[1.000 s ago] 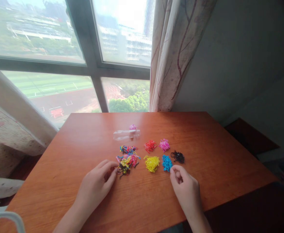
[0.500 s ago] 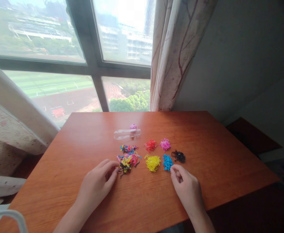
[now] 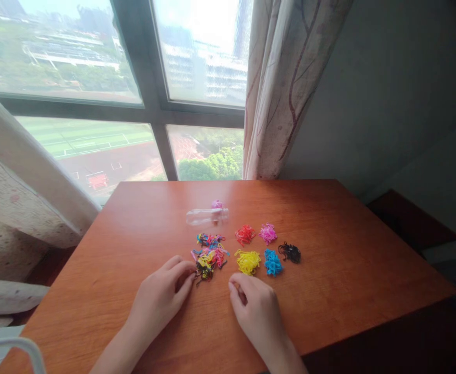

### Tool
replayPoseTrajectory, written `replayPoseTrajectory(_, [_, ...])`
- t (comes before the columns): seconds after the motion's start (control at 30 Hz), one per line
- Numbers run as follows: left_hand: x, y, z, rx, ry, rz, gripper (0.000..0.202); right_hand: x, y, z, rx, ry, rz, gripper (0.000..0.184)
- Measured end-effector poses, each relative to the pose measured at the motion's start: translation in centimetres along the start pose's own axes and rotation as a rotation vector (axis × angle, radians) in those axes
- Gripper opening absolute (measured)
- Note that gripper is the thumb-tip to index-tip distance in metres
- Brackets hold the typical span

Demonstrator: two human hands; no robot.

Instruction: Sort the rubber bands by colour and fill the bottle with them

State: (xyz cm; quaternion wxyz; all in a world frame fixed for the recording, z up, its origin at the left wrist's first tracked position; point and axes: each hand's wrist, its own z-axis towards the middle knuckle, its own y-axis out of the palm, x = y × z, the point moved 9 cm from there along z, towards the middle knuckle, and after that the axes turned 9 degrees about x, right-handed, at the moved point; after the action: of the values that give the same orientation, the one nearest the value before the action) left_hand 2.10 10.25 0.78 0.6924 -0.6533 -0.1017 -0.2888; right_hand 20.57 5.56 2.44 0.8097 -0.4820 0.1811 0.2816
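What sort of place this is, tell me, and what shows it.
Probably a room in a home or dormitory, above ground level: a wood-grain table by a window, a branch-patterned curtain, and a sports field below.

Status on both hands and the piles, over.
Left hand at edge of mixed pile. Right hand by yellow pile, grip unclear. Clear bottle beyond mixed pile, not between hands.

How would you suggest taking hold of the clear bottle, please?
I would suggest its left half, coming from above and to the left: the clear bottle lies on its side, lengthwise left to right, and a pink object sits close behind its right half.
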Motion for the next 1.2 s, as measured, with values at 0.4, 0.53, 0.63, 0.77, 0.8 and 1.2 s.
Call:
replayPoseTrajectory(0.4, [1.2,0.7,0.5,0.024,0.058,-0.13,0.018,-0.8,2.8,-0.3,-0.133,0.009,0.003,0.016])
replayPoseTrajectory(0.53, [1.2,0.2,0.8,0.053,0.059,-0.099,0.018,-0.8,2.8,-0.4,-0.135,0.006,0.013,0.015])
replayPoseTrajectory(0.63, [1.0,-0.3,1.2,0.064,0.046,-0.001,0.019,-0.8,2.8,-0.4,-0.139,0.002,0.021,0.015])
replayPoseTrajectory(0.77, [1.0,-0.1,1.6,0.034,0.052,0.148,0.022,-0.8,2.9,-0.4,-0.137,0.004,0.025,0.015])
replayPoseTrajectory(0.8, [1.0,0.1,1.7,0.024,0.055,0.17,0.022,-0.9,2.9,-0.4,-0.138,0.004,0.024,0.015])
replayPoseTrajectory(1.2, [1.1,-0.4,1.4,0.086,0.063,0.036,0.018,-1.0,2.8,-0.2,-0.143,-0.004,0.006,0.015])
